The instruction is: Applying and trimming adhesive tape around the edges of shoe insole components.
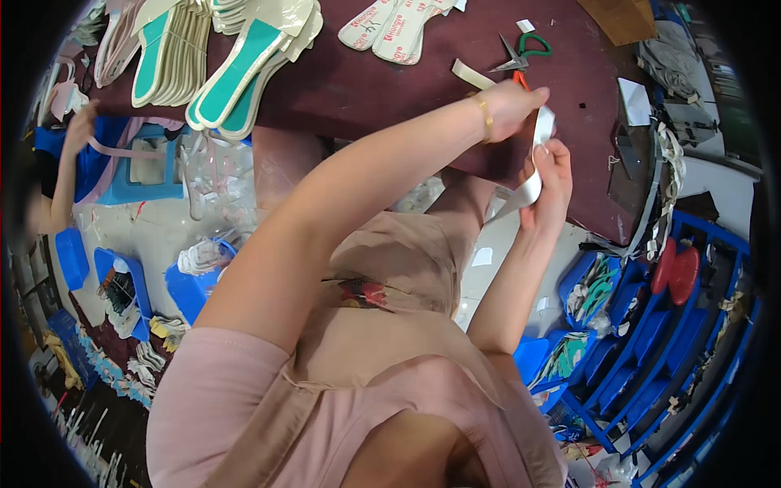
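My left hand (511,110), with a gold bracelet at its wrist, is closed at the top part of a white strip (525,193) over the table's right side; its fingertips are partly hidden. The same strip is pinched lower down between the thumb and fingers of my right hand (550,175), and its tail hangs past the table edge toward my lap. Just beyond my left hand lie spread scissors (517,62) with a green and an orange handle loop; the hand partly covers the orange one. A cream strip piece (473,75) lies beside them.
On the dark red table (342,98) are stacks of green-and-cream sole-shaped pieces (244,73) and white printed ones (394,28). A cardboard box (622,20) is at the far right. Blue racks (651,350) and bins (122,289) flank me. Another person's hand (80,128) shows at left.
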Demonstrator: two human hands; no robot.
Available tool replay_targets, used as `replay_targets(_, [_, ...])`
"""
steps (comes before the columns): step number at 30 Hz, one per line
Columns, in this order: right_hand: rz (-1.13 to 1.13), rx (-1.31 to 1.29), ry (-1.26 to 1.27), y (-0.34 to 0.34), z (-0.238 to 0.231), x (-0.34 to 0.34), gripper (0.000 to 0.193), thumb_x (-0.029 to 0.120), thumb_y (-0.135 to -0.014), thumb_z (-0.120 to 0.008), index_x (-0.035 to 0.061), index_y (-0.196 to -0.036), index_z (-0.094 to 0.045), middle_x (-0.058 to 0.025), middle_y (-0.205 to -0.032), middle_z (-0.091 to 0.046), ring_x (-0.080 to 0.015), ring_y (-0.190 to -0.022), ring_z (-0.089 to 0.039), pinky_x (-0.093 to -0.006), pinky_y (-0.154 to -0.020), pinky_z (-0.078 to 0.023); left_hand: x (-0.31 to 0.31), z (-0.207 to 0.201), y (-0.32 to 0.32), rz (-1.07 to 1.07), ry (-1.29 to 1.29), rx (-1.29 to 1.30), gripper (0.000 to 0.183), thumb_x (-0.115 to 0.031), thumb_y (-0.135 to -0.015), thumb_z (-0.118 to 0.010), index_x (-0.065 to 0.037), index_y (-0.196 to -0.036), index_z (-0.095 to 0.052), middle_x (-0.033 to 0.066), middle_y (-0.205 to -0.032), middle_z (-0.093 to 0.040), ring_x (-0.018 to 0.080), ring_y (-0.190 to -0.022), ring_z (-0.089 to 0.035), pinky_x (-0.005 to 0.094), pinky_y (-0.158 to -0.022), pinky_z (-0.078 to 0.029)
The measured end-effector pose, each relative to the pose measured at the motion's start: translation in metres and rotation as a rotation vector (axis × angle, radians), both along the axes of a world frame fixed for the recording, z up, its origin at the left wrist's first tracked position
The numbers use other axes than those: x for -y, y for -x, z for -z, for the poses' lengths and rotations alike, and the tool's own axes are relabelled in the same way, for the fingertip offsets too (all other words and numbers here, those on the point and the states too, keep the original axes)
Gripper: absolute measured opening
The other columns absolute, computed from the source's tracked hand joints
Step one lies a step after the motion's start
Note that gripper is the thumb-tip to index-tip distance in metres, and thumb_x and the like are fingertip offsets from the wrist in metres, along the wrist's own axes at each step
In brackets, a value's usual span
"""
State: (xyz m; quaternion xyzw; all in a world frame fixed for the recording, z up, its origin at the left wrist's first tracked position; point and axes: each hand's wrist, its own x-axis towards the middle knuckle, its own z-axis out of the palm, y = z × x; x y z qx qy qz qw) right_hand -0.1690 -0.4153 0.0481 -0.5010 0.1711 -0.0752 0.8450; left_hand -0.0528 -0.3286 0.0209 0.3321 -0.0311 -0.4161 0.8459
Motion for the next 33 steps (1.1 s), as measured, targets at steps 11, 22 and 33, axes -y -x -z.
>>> replay_targets(11, [-0.563,-0.042,0.432,0.010,0.049,-0.048,0.040,0.035,-0.095,-0.045,0.0029,-0.118,-0.049,-0.0054,-0.102,-0.060,-0.0125,-0.092,-0.055,-0.0251,-0.077,-0.043,-0.084,-0.024,0.018,-0.598,-0.521,0.691,0.023,-0.013,-0.082,-0.066,0.003,-0.098,-0.060,0.0041,-0.085,-0.062,0.0072,-0.077,-0.059,0.0190,-0.066,-0.047])
replay_targets(22, [-0.402,-0.147,1.027,-0.026,0.024,-0.079,0.038,0.031,-0.086,-0.058,-0.0021,-0.067,-0.057,-0.0077,-0.057,-0.053,-0.0195,-0.055,-0.051,-0.0342,-0.053,-0.039,-0.161,-0.003,0.053,-0.181,-0.995,0.981,0.022,-0.016,-0.083,-0.064,0.001,-0.095,-0.057,0.0080,-0.080,-0.063,0.0098,-0.075,-0.061,0.0235,-0.063,-0.049])
replay_targets(33, [-0.188,0.397,1.401,-0.104,0.075,-0.118,0.024,0.021,-0.080,-0.061,0.0002,-0.067,-0.062,-0.0127,-0.103,-0.065,-0.0291,-0.097,-0.057,-0.0425,-0.079,-0.043,-0.106,0.054,-0.145,-0.263,-2.047,1.644,0.032,-0.026,-0.084,-0.051,-0.002,-0.101,-0.064,0.0147,-0.104,-0.062,0.0275,-0.101,-0.057,0.0378,-0.086,-0.045])
